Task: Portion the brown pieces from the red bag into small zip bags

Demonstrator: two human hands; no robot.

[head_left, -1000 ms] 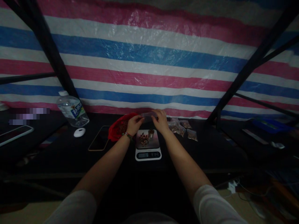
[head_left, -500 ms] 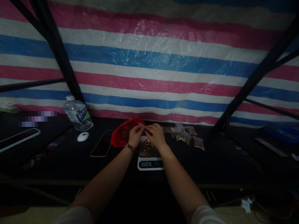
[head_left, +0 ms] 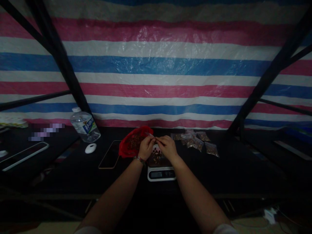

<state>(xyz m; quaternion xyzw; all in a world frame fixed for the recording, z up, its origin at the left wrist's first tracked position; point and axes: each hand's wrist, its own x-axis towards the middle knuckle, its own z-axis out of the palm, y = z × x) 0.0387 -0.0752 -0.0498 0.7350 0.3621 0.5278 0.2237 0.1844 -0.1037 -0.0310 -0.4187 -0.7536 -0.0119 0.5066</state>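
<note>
Above the back of a white digital kitchen scale [head_left: 162,179], my two hands meet, fingertips together. My left hand [head_left: 146,147] pinches a thin, clear piece that looks like the edge of a small plastic bag [head_left: 149,134]. My right hand [head_left: 167,147] is closed at the same spot, its fingertips touching the left ones; most of the bag is hidden by the fingers. Small dark and tan pieces [head_left: 157,156], like dried seeds or pods, lie on the scale's plate under my hands. To the left, a red plastic bag [head_left: 124,146] lies open with brown bits inside.
Several small filled zip bags [head_left: 193,143] lie right of the scale. Left of the red bag are a phone [head_left: 110,156], a white mouse [head_left: 90,148] and a large clear bottle [head_left: 85,126]. Another phone [head_left: 25,156] lies farther left. Black metal posts and a striped tarp [head_left: 165,91] stand behind.
The view has shifted, so everything sits slightly lower and to the right. My hands have drawn closer together, with their fingertips now meeting over the scale.
</note>
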